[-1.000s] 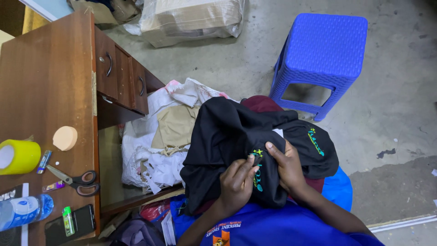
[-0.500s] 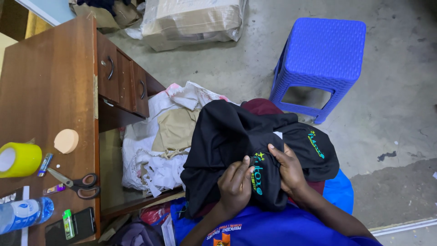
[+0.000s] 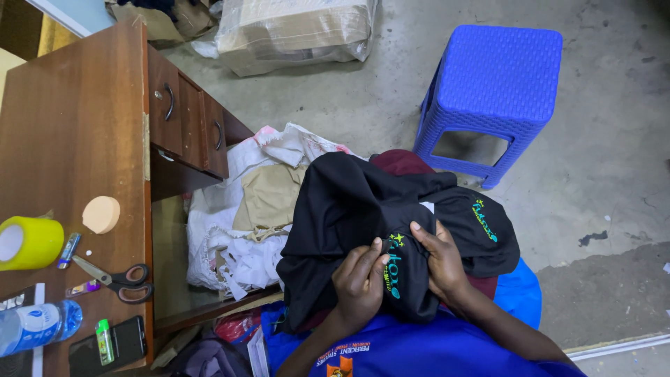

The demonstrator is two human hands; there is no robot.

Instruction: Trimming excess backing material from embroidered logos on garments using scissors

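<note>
- Head view: the left hand (image 3: 359, 283) has its fingers (image 3: 368, 257) curled shut on a fold of the black fabric garment with teal embroidery (image 3: 363, 209), which lies bunched on the person's lap.
- The right hand (image 3: 441, 264) presses on the same garment just beside the left; its fingers (image 3: 424, 234) are bent, pinching the cloth next to the embroidered patch between the two hands.
- Beyond the fingers, partly under the garment, lies a heap of white and beige cloth scraps (image 3: 251, 216) on the floor.
- Farther out past the right fingers stands a blue woven-pattern plastic stool (image 3: 499, 77).
- Well to the left of the left fingers is the brown wooden surface (image 3: 77, 139), carrying black-handled scissors (image 3: 115, 276), a yellow roll of tape (image 3: 28, 242), a round tan sponge (image 3: 101, 214) and a clear plastic water bottle (image 3: 38, 327).
</note>
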